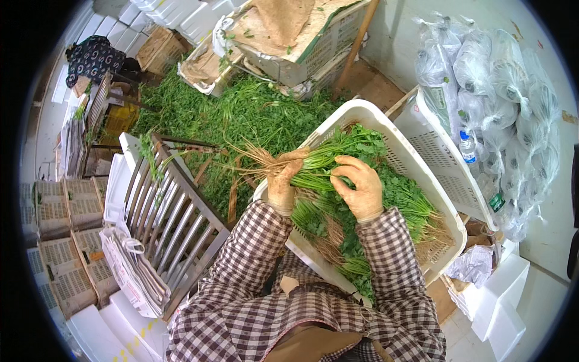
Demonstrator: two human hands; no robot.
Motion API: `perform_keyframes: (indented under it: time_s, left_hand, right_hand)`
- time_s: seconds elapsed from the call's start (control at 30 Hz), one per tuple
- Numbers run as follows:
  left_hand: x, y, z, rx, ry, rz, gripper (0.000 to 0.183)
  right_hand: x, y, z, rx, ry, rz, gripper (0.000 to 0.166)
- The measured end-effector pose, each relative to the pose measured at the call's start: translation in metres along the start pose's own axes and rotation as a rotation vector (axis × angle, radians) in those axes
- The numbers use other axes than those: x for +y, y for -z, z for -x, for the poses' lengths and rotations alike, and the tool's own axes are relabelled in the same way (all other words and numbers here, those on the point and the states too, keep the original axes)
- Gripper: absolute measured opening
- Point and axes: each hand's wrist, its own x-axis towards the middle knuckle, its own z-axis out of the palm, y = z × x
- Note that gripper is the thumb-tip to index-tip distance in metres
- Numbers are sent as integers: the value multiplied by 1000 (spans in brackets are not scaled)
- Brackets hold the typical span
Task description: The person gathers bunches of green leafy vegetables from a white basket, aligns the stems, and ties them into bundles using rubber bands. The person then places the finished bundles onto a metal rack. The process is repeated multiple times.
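A bunch of leafy green herbs, like coriander (332,154), lies across the near-left part of a white plastic crate (452,217). My left hand (284,181), in a pale glove, is closed round its stems close to the long brown roots, which stick out to the left. Just right of it, my right hand (359,185), gloved too, has its thumb and forefinger curled near the stems; whether they pinch a stem cannot be told. Below both hands, more rooted bunches (418,208) lie in the crate.
Loose greens (217,108) form a large heap beyond. A metal slatted rack (181,226) stands at left, newspapers (135,271) beside it. Bagged rolls (497,90) and a second white crate (448,163) are at right. Another person (95,59) bends at the far left.
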Motion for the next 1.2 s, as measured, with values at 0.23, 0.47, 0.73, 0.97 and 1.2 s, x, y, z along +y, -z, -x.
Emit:
perform_keyframes:
  time_s: [0.23, 0.47, 0.73, 0.97, 1.2]
  left_hand:
    - [19, 20, 54, -21, 48, 134, 25]
    - [45, 67, 108, 47, 156, 226, 20]
    - [72, 148, 171, 180, 224, 476, 18]
    - [134, 228, 192, 267, 158, 445, 14]
    - [235, 262, 186, 57, 62, 281, 19]
  right_hand:
    - [-35, -9, 23, -349, 136, 65, 22]
    - [-23, 1, 64, -456, -344, -838, 13]
    - [47, 96, 98, 74, -422, -709, 27]
    - [-67, 70, -30, 290, -51, -263, 62]
    - [-244, -157, -18, -1138, 258, -266, 99]
